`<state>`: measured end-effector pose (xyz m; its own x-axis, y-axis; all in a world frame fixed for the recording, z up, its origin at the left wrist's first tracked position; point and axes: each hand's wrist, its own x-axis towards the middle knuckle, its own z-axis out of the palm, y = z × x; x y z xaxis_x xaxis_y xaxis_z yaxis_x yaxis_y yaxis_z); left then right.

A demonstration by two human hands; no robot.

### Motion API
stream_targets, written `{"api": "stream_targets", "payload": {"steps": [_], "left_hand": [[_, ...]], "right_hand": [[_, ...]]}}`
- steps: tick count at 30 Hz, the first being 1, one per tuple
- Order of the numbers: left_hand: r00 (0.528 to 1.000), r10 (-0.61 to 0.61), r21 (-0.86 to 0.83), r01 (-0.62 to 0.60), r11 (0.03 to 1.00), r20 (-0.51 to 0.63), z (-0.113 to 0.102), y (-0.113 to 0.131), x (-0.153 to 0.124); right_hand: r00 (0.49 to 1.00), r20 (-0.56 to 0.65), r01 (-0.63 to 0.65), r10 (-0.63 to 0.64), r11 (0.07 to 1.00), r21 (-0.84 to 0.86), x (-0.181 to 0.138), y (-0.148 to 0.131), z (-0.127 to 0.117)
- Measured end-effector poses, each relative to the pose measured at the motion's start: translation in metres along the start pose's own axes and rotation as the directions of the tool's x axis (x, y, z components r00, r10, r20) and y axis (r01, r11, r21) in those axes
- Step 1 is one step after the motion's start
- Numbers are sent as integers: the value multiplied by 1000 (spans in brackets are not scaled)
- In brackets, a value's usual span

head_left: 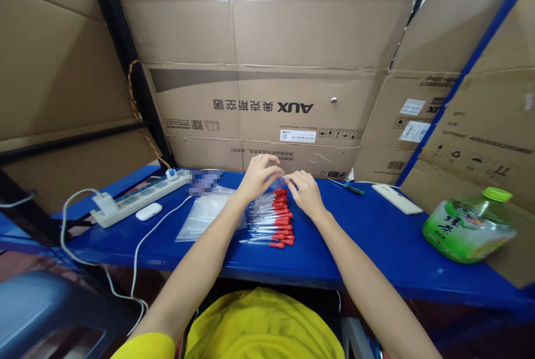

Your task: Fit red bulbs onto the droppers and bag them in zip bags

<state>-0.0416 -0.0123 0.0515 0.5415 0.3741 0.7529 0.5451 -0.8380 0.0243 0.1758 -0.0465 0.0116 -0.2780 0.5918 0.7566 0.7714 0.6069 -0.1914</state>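
Observation:
My left hand point(259, 176) and my right hand point(306, 193) are close together above the blue table. Both have their fingers pinched on a small clear plastic bag point(277, 182), partly hidden by the fingers. Just below them lies a row of several small screwdrivers point(282, 219) with red handles, their thin metal shafts pointing left. Beside that row, under my left forearm, is a stack of flat clear plastic bags point(204, 215).
A white power strip point(142, 197), earbud case point(149, 212) and cable sit left. To the right are a green-handled screwdriver point(353, 188), a white phone-like slab point(396, 199) and a green-labelled bottle point(468, 231). Cardboard point(259, 30) walls the back of the table point(359, 236).

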Motion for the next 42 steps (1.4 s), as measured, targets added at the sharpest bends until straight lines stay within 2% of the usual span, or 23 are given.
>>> {"api": "stream_targets", "payload": {"steps": [3, 5, 7, 8, 10, 12, 13, 17, 20, 24, 28, 32, 35, 42], "left_hand": [[991, -25, 20, 28, 999, -135, 11, 9, 0], [949, -135, 3, 141, 990, -284, 18, 13, 0], [914, -242, -56, 237, 970, -327, 23, 18, -1], [917, -279, -98, 262, 960, -283, 26, 20, -1], [944, -304, -179, 279, 943, -126, 30, 25, -2], [956, -292, -218, 284, 934, -4, 33, 29, -3], [956, -291, -215, 288, 933, 18, 34, 30, -4], [950, -311, -149, 307, 940, -3, 35, 26, -6], [956, -292, -112, 289, 951, -8, 34, 18, -6], [968, -251, -62, 252, 966, 20, 34, 13, -7], [983, -158, -16, 160, 987, 89, 34, 13, -7], [983, -77, 50, 70, 996, 164, 33, 13, -5], [980, -58, 69, 46, 997, 191, 32, 12, -5], [982, -24, -30, 30, 999, 188, 33, 11, -6]], "right_hand": [[998, -69, -5, 2, 999, -36, -2, -1, 5], [983, -169, -81, 72, 996, -49, -3, 0, 7], [957, -252, -164, 142, 984, -68, -4, 0, 8], [948, -275, -187, 158, 979, -81, -5, 0, 8], [955, -266, -168, 134, 980, -109, -5, -1, 8], [977, -203, -101, 71, 985, -142, -5, -4, 7], [986, -163, -68, 42, 985, -157, -5, -6, 7], [998, -50, 22, -29, 990, -139, -3, -13, 6], [999, -23, 23, -24, 998, -53, -1, -15, 3], [996, -43, -79, 82, 994, 69, -1, -13, 0], [985, -80, -138, 154, 975, 175, -1, -7, 2], [984, -63, -147, 167, 958, 244, -1, -4, 5], [986, -69, -127, 150, 956, 265, 0, -3, 5], [987, -74, -108, 144, 927, 358, 4, 1, 2]]}}
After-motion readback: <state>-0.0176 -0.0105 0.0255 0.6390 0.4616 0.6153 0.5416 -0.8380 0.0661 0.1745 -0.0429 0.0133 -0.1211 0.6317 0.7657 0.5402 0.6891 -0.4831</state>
